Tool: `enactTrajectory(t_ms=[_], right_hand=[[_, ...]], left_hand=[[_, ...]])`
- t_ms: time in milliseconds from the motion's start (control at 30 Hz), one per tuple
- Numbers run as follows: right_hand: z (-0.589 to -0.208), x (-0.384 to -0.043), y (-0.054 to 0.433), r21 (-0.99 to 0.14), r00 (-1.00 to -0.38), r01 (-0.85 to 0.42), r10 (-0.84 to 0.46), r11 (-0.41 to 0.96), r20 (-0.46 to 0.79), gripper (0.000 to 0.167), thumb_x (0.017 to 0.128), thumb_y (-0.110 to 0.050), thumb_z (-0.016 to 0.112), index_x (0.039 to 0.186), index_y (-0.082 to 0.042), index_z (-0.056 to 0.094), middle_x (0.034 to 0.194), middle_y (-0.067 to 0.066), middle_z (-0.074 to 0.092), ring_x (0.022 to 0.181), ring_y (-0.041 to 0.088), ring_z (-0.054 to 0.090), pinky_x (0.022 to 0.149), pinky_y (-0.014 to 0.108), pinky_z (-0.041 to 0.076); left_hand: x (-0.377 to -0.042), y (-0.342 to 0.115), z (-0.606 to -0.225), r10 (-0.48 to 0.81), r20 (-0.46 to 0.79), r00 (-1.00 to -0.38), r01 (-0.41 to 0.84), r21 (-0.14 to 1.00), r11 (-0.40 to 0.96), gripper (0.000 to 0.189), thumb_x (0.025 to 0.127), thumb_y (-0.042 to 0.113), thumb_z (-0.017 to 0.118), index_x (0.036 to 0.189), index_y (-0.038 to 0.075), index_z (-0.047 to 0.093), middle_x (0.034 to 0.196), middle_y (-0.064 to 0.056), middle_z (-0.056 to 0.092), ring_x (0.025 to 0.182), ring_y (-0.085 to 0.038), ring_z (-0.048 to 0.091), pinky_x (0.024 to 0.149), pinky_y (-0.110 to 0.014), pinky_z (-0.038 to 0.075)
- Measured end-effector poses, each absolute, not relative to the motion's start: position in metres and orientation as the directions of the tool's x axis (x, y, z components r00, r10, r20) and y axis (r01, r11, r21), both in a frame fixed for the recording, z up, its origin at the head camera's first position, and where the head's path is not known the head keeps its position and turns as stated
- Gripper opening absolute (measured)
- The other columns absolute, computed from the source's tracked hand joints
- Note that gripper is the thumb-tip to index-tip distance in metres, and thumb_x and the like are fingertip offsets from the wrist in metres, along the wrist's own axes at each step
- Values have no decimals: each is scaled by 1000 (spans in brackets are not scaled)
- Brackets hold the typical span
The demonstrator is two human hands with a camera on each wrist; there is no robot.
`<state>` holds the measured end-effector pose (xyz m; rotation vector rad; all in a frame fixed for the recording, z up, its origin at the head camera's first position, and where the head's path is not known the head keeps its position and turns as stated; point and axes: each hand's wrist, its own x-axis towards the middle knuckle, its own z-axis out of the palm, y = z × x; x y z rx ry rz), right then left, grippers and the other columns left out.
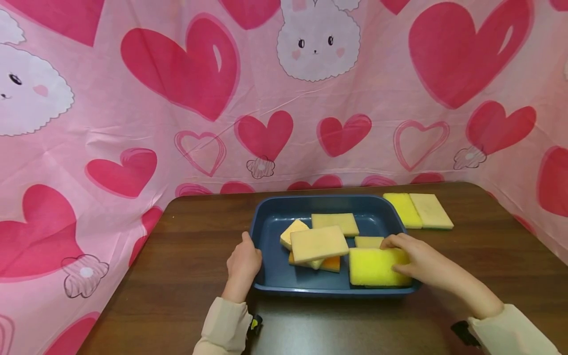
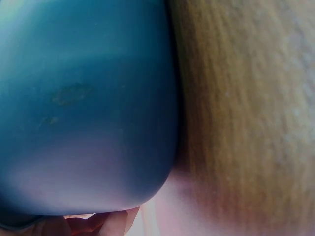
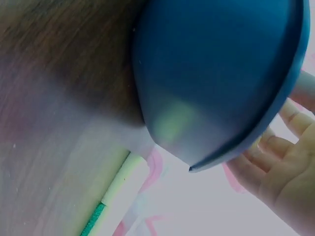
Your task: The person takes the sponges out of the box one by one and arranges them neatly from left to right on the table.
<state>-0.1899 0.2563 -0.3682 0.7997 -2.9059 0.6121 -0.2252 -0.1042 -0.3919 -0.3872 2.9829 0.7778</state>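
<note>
A dark blue rectangular tray (image 1: 306,292) rests on the table with several sponges inside. My left hand (image 1: 244,264) grips its left rim; in the left wrist view, fingers (image 2: 115,223) show at the edge of the blue wall. At the tray's right front, my right hand (image 1: 414,256) pinches a bright yellow sponge (image 1: 370,267), thumb on the near face and fingers over the top. The right wrist view shows that hand (image 3: 290,172) beyond the tray wall (image 3: 211,73), which hides the sponge. A pale sponge (image 1: 318,243) lies tilted over others in the middle.
Under the pale sponge is an orange-toned one (image 1: 332,265); a light yellow block (image 1: 293,231) leans beside it. Another flat sponge (image 1: 336,223) lies behind. Outside the tray, a yellow sponge (image 1: 403,209) and a cream sponge (image 1: 430,211) lie side by side at the back right. A heart-patterned cloth (image 1: 310,103) hangs behind.
</note>
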Motion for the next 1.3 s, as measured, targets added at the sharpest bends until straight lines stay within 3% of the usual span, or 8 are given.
enactTrajectory(t_ms=[167, 400, 700, 1300], right_hand=[[-366, -189, 261, -361, -859, -510, -486, 781, 161, 35, 73, -10, 78, 104, -13, 63, 101, -3, 62, 92, 10, 58, 79, 30, 51], [-365, -188, 269, -363, -866, -494, -483, 790, 128, 35, 74, -13, 78, 106, -12, 64, 103, -1, 61, 90, 13, 58, 77, 29, 51], [-365, -187, 279, -419, -838, -530, -530, 737, 129, 35, 76, -5, 74, 108, -13, 62, 94, -3, 52, 75, -4, 40, 60, 20, 37], [-364, -188, 285, -490, -844, -509, -522, 707, 124, 34, 77, -2, 71, 108, -15, 64, 98, -1, 55, 80, -5, 50, 66, 20, 49]], left_hand=[[-225, -104, -391, -233, -97, -968, -250, 475, 843, 52, 90, 9, 51, 137, -5, 36, 105, -26, 66, 83, -34, 65, 66, -46, 49], [-226, -104, -393, -232, -96, -968, -249, 471, 846, 52, 89, 9, 50, 137, -5, 36, 105, -27, 66, 83, -35, 65, 64, -46, 48], [-227, -104, -393, -233, -106, -967, -255, 469, 846, 54, 90, 11, 51, 139, -5, 34, 110, -26, 65, 86, -34, 65, 66, -46, 49], [-228, -105, -396, -234, -103, -967, -255, 475, 843, 57, 90, 12, 51, 142, -4, 32, 109, -26, 66, 84, -34, 65, 65, -45, 48]])
